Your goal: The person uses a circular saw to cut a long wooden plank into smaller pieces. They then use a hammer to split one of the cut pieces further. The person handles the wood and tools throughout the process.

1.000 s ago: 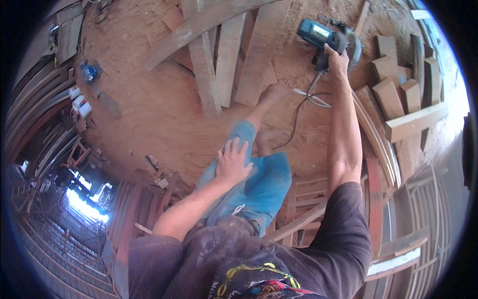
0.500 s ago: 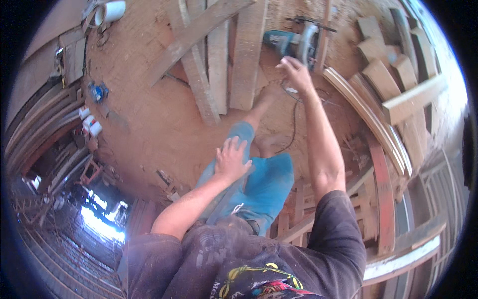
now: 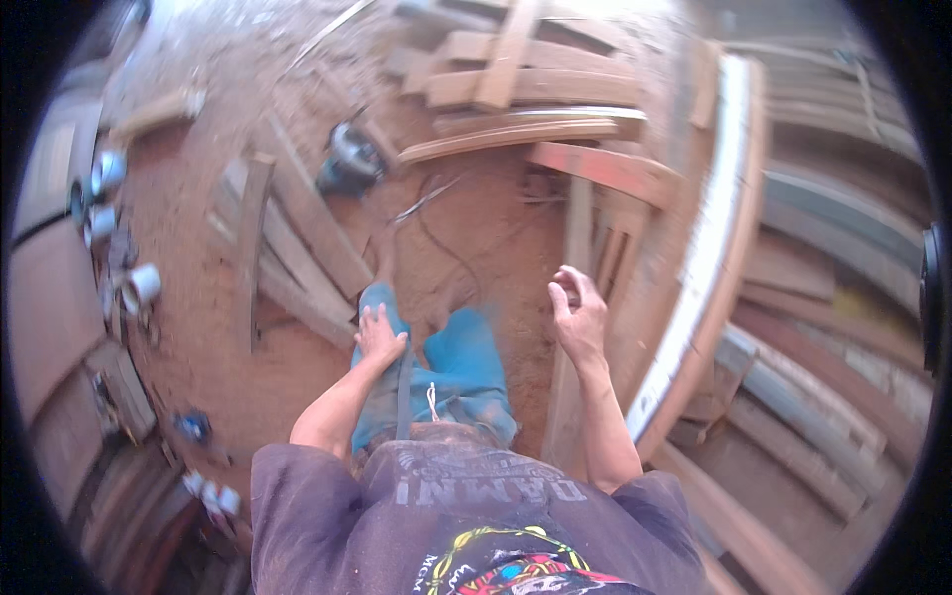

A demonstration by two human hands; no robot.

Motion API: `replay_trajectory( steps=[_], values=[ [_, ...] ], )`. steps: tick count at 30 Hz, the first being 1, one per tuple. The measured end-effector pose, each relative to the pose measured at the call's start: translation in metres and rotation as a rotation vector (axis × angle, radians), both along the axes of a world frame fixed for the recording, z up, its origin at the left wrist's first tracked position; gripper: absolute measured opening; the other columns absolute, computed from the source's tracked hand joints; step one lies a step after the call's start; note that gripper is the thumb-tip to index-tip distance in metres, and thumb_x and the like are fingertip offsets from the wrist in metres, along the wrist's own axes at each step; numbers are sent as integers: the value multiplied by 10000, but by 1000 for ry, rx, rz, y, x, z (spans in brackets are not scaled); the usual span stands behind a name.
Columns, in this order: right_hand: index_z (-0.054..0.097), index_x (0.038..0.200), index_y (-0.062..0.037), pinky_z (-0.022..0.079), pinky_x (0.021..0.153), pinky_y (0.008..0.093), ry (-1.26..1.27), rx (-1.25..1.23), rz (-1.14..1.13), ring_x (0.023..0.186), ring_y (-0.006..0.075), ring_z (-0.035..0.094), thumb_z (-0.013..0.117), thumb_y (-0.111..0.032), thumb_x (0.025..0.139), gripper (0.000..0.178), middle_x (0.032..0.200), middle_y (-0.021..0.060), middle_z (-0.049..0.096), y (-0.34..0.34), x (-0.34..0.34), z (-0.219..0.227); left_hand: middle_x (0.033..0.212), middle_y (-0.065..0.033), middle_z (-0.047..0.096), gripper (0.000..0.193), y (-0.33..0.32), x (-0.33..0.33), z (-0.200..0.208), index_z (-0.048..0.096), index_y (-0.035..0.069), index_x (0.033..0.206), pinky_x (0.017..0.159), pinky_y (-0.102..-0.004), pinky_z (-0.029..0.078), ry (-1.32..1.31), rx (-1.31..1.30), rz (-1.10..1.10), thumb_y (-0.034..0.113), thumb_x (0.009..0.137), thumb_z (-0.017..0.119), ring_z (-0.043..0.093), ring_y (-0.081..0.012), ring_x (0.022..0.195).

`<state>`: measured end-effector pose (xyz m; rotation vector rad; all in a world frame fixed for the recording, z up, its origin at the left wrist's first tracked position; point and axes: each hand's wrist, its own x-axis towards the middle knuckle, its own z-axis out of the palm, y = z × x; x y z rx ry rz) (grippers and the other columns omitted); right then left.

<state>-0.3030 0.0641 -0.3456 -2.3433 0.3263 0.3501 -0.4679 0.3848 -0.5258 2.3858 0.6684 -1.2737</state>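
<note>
Reddish-brown dirt floor (image 3: 188, 327) spreads all around. Left hand (image 3: 380, 342): fingers loosely spread, flat on the blue cloth shorts (image 3: 468, 362), gripping nothing. Right hand (image 3: 580, 312): fingers half-curled, seemingly empty, raised. Farther out, a dark teal power saw (image 3: 353, 162) sits on the floor beside weathered grey-brown planks (image 3: 309, 220).

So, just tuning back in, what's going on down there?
A person's left hand rests on the left leg of their blue shorts. The right hand is raised, fingers half curled, apparently empty, with a red board beyond it. Neither hand holds the power tool, which sits ahead on the dirt floor, somewhat blurred. Loose planks lie to its left, and stacked timber lies farther right.
</note>
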Motion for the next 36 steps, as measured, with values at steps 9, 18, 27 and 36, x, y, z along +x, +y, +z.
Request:
replay_trajectory(
  steps=[9, 18, 27, 36],
  values=[
    [429, 1559, -3, 538, 1064, 544, 56, -390, -473, 1194, 482, 692, 895, -342, 845, 917, 1260, 324, 708, -101, -124, 177, 1323, -201, 731, 723, -147, 87, 156, 670, -1, 1380, 1076, -421, 535, -251, -925, -5, 579, 956, 748, 689, -316, 1253],
    [539, 1492, -3, 551, 1030, 497, 38, 33, -414, 1223, 434, 699, 878, -446, 872, 834, 1246, 283, 735, -72, -206, 157, 1154, -195, 689, 873, -263, 71, 292, 616, -79, 1282, 850, -393, 586, -13, -997, 15, 694, 907, 769, 689, -267, 1049],
    [515, 1509, 96, 467, 1156, 441, 56, 412, -530, 1379, 398, 613, 761, -471, 983, 812, 1433, 319, 644, -97, -222, 135, 863, -130, 701, 590, -249, 61, 204, 701, -35, 945, 752, -372, 568, -240, -985, 74, 552, 992, 732, 683, -183, 859],
    [747, 1191, 52, 537, 860, 305, 37, 565, -774, 988, 123, 649, 730, -453, 1040, 527, 1078, 55, 745, -109, -236, 66, 830, 1, 584, 383, -225, 77, 241, 644, 35, 982, 640, -315, 493, -327, -1080, 327, 412, 1045, 665, 555, -102, 713]
  ],
)
